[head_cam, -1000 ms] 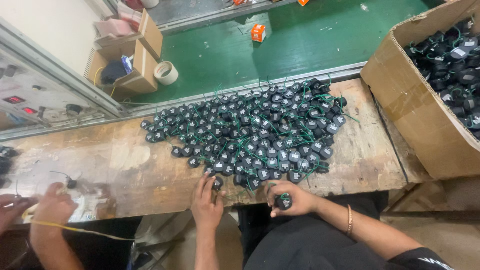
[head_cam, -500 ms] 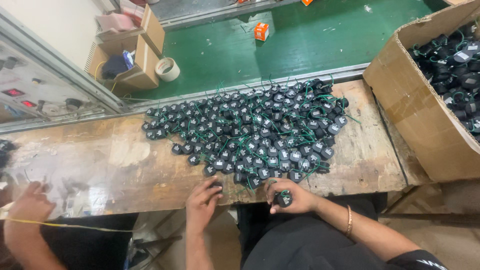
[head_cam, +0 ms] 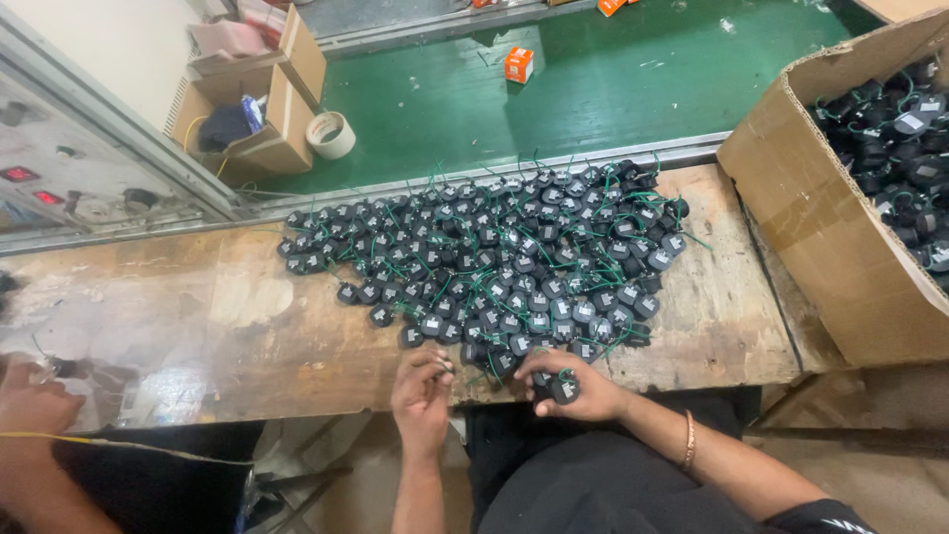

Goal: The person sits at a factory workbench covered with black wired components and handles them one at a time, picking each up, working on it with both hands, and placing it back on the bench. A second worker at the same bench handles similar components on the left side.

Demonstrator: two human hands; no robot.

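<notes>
Coils, small black ones with green wires: one (head_cam: 560, 388) sits clamped in our right hand (head_cam: 571, 386), fingers curled round it at the near bench edge, just below the pile. Our left hand (head_cam: 421, 394) is close beside it, fingertips (head_cam: 442, 368) pinched together on what looks like a thin wire end; too small to be sure. Best way, we judge: keep the coil steady in the right, work the wire with the left, and stay clear of the pile so no green leads snag.

Just beyond the fingers, the heap of coils (head_cam: 494, 262) spreads over the worn wooden bench (head_cam: 247, 326). Farther right of our right hand, a big cardboard box (head_cam: 825, 222) stands open, holding more black coils. Far past the pile, on the green floor, open cartons (head_cam: 259, 119) hold dark stuff, with a tape roll (head_cam: 330, 134) beside them. Left of our left hand, another person's hand (head_cam: 35, 400).
</notes>
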